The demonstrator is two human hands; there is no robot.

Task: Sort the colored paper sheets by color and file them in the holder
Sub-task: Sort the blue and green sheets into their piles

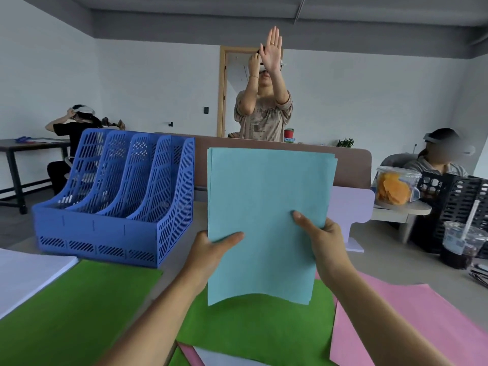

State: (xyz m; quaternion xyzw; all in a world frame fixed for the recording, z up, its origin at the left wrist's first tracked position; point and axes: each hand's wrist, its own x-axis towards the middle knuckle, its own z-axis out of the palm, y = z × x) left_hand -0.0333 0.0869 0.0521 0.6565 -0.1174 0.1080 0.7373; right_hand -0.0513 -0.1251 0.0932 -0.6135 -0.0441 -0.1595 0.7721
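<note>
I hold a stack of light blue sheets [266, 207] upright above the table. My left hand [211, 249] grips its left edge with the thumb on the front. My right hand [320, 237] grips its right edge the same way. The blue file holder [116, 207] with several slots stands to the left of the sheets, and its slots look empty. Green sheets [79, 299] lie flat on the table below my arms. Pink sheets [412, 320] lie at the right. A white stack [29, 276] lies at the left.
A lilac stand [351, 207] and a brown partition [348, 165] sit behind the sheets. An iced drink cup [459, 247], a black crate [459, 204] and a snack jar [396, 186] are at the right. Other people are beyond the table.
</note>
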